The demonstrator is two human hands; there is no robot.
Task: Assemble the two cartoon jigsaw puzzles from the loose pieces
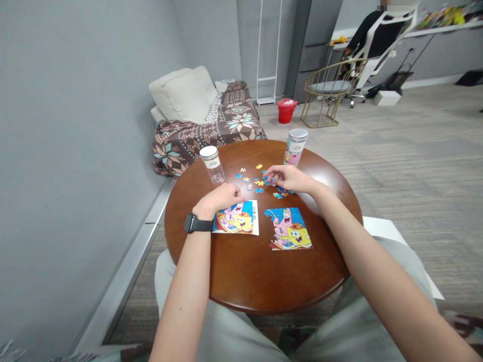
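A partly assembled cartoon puzzle (pixel 292 229) lies on the round brown table (pixel 241 271), its left edge uneven. To its left is a printed picture card (pixel 241 223) showing the same characters. My left hand (pixel 225 196), with a black watch at the wrist, rests over the card's top edge, its fingers curled together; whether anything is in them is hidden. Loose puzzle pieces (pixel 259 183) are scattered behind the card and puzzle. Over the right part of these pieces is my right hand (pixel 283 177), fingers bent down and touching the pile, with blue pieces at the fingertips.
A clear jar with a white lid (pixel 213 165) stands at the table's back left, and a printed jar (pixel 295 147) at the back right. Beyond are a covered sofa (pixel 211 125), a red bin (pixel 287 110), a gold chair (pixel 328 88) and a seated person.
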